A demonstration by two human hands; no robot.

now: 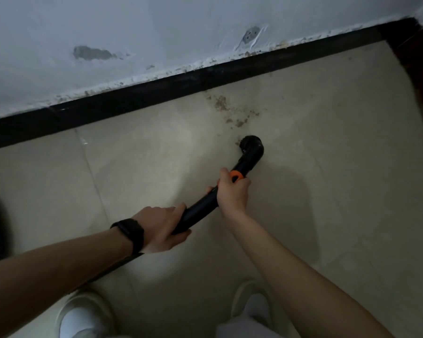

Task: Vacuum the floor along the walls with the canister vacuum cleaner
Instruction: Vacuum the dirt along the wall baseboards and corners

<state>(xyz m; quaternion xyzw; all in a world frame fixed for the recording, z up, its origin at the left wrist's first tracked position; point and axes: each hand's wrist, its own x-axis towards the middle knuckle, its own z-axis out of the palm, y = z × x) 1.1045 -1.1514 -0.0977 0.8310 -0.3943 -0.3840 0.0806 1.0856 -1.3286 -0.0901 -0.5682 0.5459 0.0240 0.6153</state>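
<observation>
1. Beige floor tiles (327, 147) meet a black skirting board (132, 101) under a white wall (156, 25) whose paint is flaking along the bottom edge.
2. Brown crumbs of debris (221, 104) lie on the floor between the skirting board and the round brush nozzle (250, 143). The nearest crumb is just beside the bristles, and the thickest patch lies close to the floor's edge.
3. The black vacuum wand (200, 208) slants from lower left up to the nozzle, which sits low over the tile and apart from the skirting board. The canister itself is not in view.
4. The right hand (232, 191) is wrapped round the wand just behind its orange collar (236, 175), fingers curled over the tube. The left hand (161, 225), with a black watch (130, 234) at its wrist, grips the wand's rear end.
5. The step in hand looks like clearing this debris patch, which is still mostly on the floor.
6. To do it well, steer with the forward hand and push from the rear one, easing the brush toward the skirting board in slow, overlapping passes.
7. Keep the bristles flat on the tile; a tilted head would likely scatter crumbs instead of lifting them.
8. Finish by running the nozzle along the joint at the floor's edge, where flaked paint probably collects.
</observation>
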